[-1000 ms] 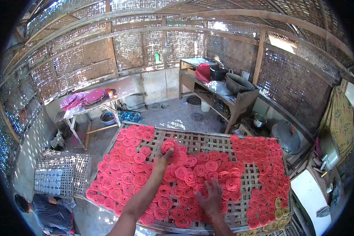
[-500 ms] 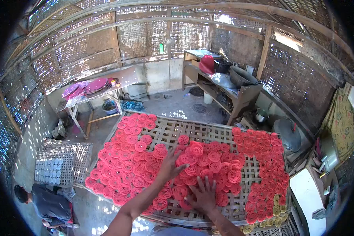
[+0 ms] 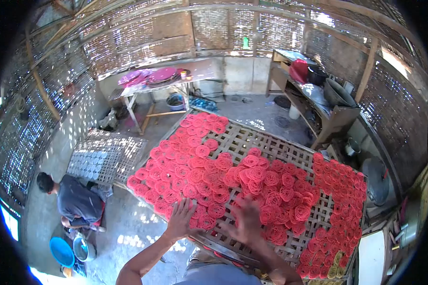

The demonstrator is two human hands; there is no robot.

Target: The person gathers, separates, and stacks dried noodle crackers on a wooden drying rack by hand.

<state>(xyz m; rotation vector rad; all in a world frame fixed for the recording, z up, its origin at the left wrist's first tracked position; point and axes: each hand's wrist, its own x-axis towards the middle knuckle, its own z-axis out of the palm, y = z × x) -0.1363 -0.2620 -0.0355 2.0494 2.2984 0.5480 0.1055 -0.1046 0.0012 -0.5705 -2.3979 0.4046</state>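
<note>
Red swirled rounds that look like raw crackers point(image 3: 176, 166) cover much of a woven bamboo rack point(image 3: 266, 137) in front of me. In the middle they lie in a loose heap point(image 3: 271, 185). My left hand point(image 3: 179, 222) is open, its fingers stretched over the rounds at the rack's near edge. My right hand point(image 3: 246, 225) hovers just before the heap, fingers apart and slightly blurred, with nothing visible in it. Bare lattice shows between the two hands.
A person point(image 3: 78, 199) crouches at left beside a blue basin point(image 3: 62, 251) and a bucket point(image 3: 84, 248). Behind them is another rack point(image 3: 123, 156) with pale rounds. A table point(image 3: 204, 71) with pink discs and a wooden counter point(image 3: 335, 123) with pots stand at the back.
My view has turned left, bringing the basin and bucket into sight. My left hand has moved from the heap to the rounds at the near edge. My right hand has lifted off the rounds.
</note>
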